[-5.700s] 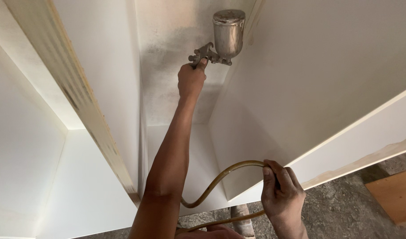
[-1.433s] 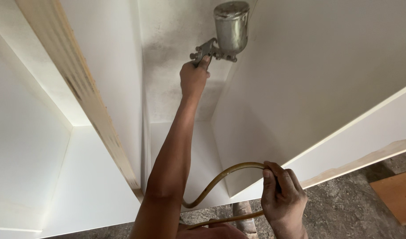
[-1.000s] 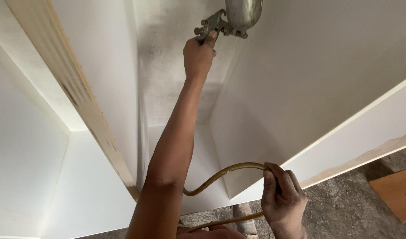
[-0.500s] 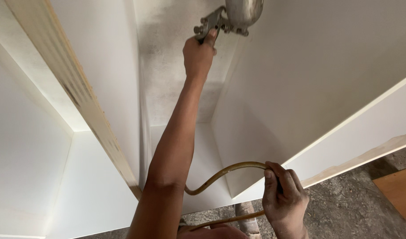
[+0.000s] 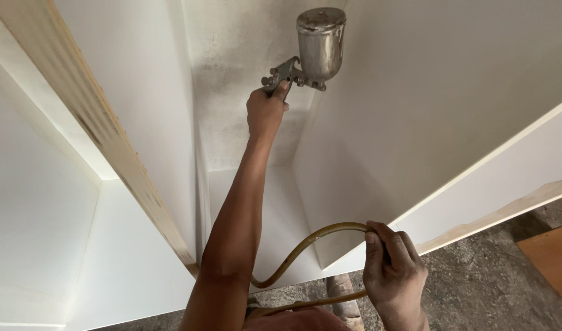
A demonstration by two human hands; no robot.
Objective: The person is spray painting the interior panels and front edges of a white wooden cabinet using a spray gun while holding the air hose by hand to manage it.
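Left hand (image 5: 265,113): I saw it clamped on the spray gun (image 5: 311,52) inside the white cabinet (image 5: 416,110).
Right hand (image 5: 394,276): gripped the looped hose (image 5: 305,245).

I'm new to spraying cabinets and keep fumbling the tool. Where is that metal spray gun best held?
Grip the spray gun by its handle, from below, as the left hand does. The heavy cup sits upright on top, so holding beneath keeps it level and the trigger reachable.

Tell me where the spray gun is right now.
In the head view, the spray gun is top centre, held up by the left hand inside the white cabinet, close to its grey-dusted back panel.
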